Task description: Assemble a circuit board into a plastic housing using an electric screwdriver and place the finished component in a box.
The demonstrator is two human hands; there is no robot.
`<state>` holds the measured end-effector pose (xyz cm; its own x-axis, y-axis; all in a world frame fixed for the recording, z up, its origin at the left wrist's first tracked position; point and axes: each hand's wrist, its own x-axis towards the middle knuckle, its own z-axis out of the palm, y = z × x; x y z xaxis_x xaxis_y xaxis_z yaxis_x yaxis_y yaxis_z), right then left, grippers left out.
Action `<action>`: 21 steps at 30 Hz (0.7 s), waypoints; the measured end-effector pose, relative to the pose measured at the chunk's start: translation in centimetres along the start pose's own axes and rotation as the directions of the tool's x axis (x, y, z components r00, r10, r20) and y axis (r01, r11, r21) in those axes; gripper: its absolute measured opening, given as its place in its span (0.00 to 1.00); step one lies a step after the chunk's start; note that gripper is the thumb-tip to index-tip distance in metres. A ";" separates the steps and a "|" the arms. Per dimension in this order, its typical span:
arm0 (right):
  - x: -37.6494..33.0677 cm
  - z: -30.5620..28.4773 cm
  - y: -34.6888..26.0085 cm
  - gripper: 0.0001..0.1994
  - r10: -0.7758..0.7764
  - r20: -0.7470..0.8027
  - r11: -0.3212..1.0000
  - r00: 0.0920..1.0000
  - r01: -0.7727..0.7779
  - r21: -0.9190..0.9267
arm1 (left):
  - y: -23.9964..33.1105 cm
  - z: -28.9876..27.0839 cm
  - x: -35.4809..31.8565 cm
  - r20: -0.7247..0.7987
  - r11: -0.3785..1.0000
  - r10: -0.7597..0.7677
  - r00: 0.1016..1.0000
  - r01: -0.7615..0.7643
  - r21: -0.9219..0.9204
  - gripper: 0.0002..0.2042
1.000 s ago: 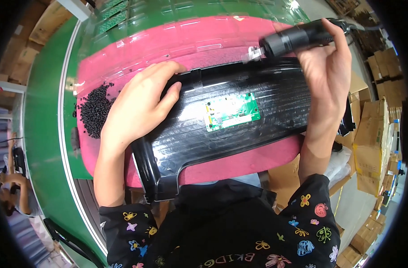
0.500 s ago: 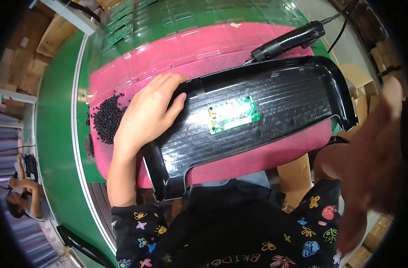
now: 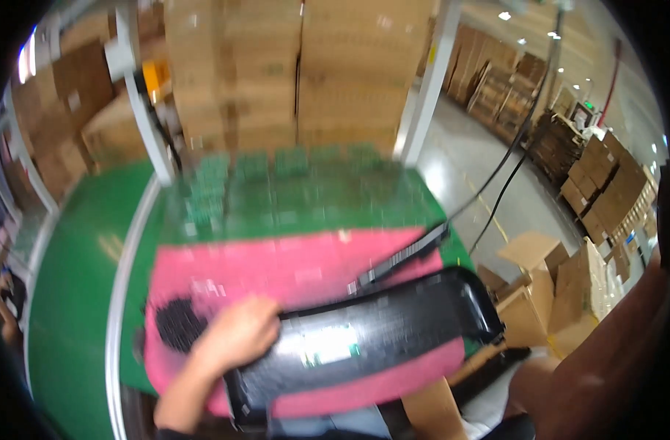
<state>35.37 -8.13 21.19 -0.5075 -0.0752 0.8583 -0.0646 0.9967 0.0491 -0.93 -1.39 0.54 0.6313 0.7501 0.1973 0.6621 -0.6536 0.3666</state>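
Note:
My left hand (image 3: 245,330) grips the far left edge of a black plastic housing (image 3: 416,315), a long shallow shell lying open side up. Inside it lies a small green circuit board (image 3: 331,345), blurred and shiny with glare. Beside my left hand is a pile of small black screws (image 3: 179,324). My right arm (image 3: 606,352) is raised along the right rim, away from the housing; motion and the dark rim hide its fingers. A black electric screwdriver (image 3: 405,257) lies just beyond the housing, its tip pointing left.
The housing rests on a pink mat (image 3: 225,257) on a green table (image 3: 86,293). Clear trays with green boards (image 3: 291,161) stand at the far side. Stacked cartons (image 3: 276,73) rise behind. An open cardboard box (image 3: 540,293) stands right; a black cable (image 3: 525,132) hangs there.
The view has tilted up, bringing the cartons and aisle into sight. My right arm has moved further toward the right rim. My left hand stays on the housing, and the board remains inside.

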 end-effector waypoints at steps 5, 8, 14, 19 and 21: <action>4.8 3.9 2.0 0.23 -0.289 0.001 0.957 0.957 0.289 0.009 | -0.9 1.7 -1.6 0.025 0.995 0.092 0.995 -0.091 -0.034 0.13; 3.2 4.5 0.7 0.22 -0.119 0.048 0.982 0.992 0.110 0.154 | -0.2 0.6 -1.5 0.022 0.999 0.043 0.999 -0.043 -0.010 0.11; 2.6 10.1 -1.9 0.20 0.284 -0.009 0.900 0.959 -0.263 0.348 | -1.5 -0.5 -0.1 -0.043 0.999 0.052 0.998 -0.052 -0.006 0.12; 4.7 10.3 -4.9 0.19 0.457 0.010 0.806 0.889 -0.419 0.419 | -1.2 0.1 0.7 0.013 0.999 0.051 0.999 -0.051 -0.013 0.13; 7.7 10.2 -7.3 0.16 0.645 0.285 0.758 0.709 -0.641 -0.120 | -0.5 -0.4 0.1 0.024 0.999 0.043 0.999 -0.044 0.007 0.13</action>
<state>23.18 -16.29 22.18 -0.6467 0.5807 0.4945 0.3793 0.8073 -0.4521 -1.30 -0.94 0.73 0.6690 0.7183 0.1910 0.6367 -0.6864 0.3515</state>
